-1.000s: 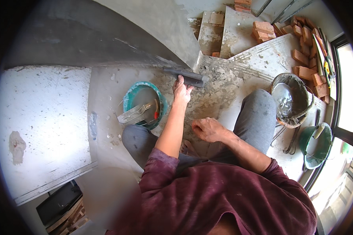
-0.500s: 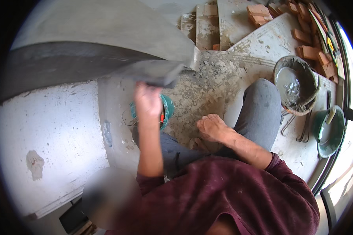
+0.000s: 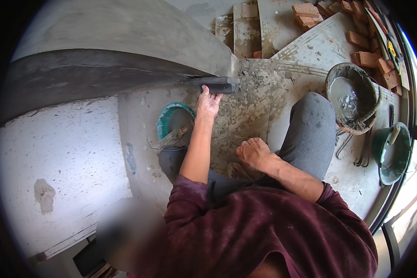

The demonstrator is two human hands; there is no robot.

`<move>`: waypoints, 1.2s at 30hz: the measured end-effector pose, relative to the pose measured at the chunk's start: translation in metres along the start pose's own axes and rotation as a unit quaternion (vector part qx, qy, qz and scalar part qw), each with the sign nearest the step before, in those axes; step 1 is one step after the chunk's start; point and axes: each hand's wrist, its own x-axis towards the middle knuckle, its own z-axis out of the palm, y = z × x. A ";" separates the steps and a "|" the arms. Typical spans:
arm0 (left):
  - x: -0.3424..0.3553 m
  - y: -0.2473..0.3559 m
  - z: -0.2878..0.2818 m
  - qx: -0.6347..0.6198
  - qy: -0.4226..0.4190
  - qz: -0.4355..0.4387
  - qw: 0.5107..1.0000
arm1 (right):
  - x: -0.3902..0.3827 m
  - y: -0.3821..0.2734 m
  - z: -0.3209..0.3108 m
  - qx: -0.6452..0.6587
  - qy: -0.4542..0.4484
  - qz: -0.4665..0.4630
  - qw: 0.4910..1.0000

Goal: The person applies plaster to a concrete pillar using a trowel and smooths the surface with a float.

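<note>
My left hand [image 3: 208, 104] grips a dark grey plastering float [image 3: 215, 83] by its near side, fingers spread along it. The float lies at the right end of a dark, wet-looking plaster band [image 3: 92, 69] that runs along the base of the grey wall. Near my right knee my right hand [image 3: 254, 152] is closed, back up, with its fingers curled under and no tool showing. A green bucket [image 3: 161, 129] stands below my left forearm, to its left. Across its rim leans a mortar-stained tool with a pale handle [image 3: 173, 138], its kind unclear.
A mortar-caked bucket [image 3: 330, 97] of grey wet mix stands right of my knee [image 3: 308, 125]. Beyond it is a green basin [image 3: 380, 162] beside bent metal rods [image 3: 362, 153]. Red bricks [image 3: 368, 60] pile up at the far right. A white speckled panel [image 3: 74, 148] lies left.
My left hand and the float have moved right along the wall to the end of the dark band. The green bucket now shows more fully. My right hand stays near my knee.
</note>
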 end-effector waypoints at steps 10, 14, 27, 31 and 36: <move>-0.111 0.106 0.007 0.039 -0.156 0.140 0.977 | 0.002 0.009 0.002 0.019 0.013 0.023 0.999; -0.022 0.019 -0.029 0.052 0.018 0.000 0.998 | 0.007 0.002 -0.006 0.064 -0.025 0.005 0.998; -0.113 0.142 0.025 0.041 -0.177 0.182 0.966 | 0.007 0.014 0.006 0.052 0.011 0.037 0.998; -0.100 0.119 -0.013 0.062 -0.098 0.144 0.983 | 0.013 0.016 -0.003 0.041 -0.038 0.033 0.998; -0.002 0.016 -0.031 0.057 0.023 -0.025 0.998 | 0.016 0.013 0.015 0.044 -0.016 0.012 0.999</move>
